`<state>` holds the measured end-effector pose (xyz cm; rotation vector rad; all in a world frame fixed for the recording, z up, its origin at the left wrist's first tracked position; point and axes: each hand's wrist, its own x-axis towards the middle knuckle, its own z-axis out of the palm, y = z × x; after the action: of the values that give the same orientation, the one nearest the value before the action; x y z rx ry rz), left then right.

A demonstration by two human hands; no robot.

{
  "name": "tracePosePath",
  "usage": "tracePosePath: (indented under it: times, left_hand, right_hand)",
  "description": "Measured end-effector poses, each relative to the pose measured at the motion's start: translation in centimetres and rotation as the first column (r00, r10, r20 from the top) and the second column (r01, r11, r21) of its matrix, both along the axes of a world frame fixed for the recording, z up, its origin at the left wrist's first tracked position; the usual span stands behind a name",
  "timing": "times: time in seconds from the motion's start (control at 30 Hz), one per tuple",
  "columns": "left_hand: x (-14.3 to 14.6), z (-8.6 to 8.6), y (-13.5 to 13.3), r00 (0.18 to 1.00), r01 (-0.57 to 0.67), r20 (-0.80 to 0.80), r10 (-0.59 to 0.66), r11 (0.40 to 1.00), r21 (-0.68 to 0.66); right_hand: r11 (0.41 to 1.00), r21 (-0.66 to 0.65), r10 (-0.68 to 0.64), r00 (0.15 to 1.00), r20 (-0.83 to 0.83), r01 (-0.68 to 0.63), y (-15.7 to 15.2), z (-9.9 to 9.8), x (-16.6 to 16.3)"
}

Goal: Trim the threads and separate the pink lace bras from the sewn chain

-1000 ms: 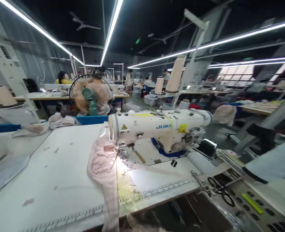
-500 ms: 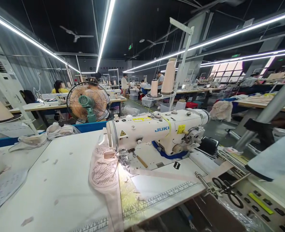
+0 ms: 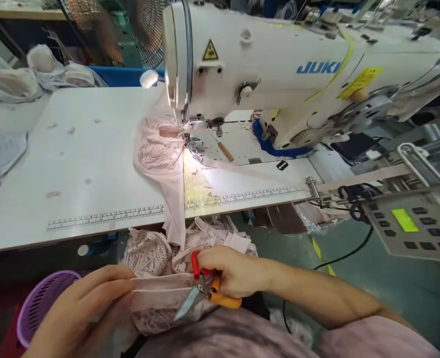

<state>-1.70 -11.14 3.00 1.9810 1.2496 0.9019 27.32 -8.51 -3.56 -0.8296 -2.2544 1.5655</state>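
Observation:
My right hand is closed around small thread snips with red and orange handles, their blades lying against pink lace fabric on my lap. My left hand pinches the edge of that same fabric from the left. A pink lace bra piece lies on the white table under the needle of a white JUKI sewing machine, and a strip of it hangs over the table's front edge toward my lap.
A purple basket sits at my lower left. A grey control panel with a green screen stands at the right beside black scissors. Padded cups and a fan are behind the table.
The view has dropped from the workshop hall down to the table edge and my lap. Both hands have come into sight, holding the snips and the lace fabric.

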Motion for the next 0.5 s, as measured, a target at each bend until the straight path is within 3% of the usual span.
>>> tracePosePath:
  times: [0.1,0.2,0.37,0.5]
  left_hand:
    - [0.2,-0.1,0.1,0.999,-0.049,-0.017,0.048,0.998,-0.043]
    - [0.3,-0.1,-0.4,0.993,-0.119,-0.034,0.116,0.987,-0.108]
    - [0.2,0.2,-1.0,0.972,-0.235,-0.072,0.226,0.956,-0.174]
    - [0.0,0.3,-1.1,0.952,-0.302,-0.108,0.286,0.933,-0.197]
  right_hand:
    - [0.997,-0.056,-0.065,0.994,-0.085,0.06,0.1,0.2,0.5]
    - [0.987,-0.089,-0.143,0.988,-0.065,0.137,0.3,0.6,0.2]
    - [0.979,-0.135,-0.167,0.982,-0.084,0.155,0.1,1.1,-0.1]
    - [0.945,-0.229,-0.27,0.951,-0.152,0.232,-0.4,1.3,-0.2]
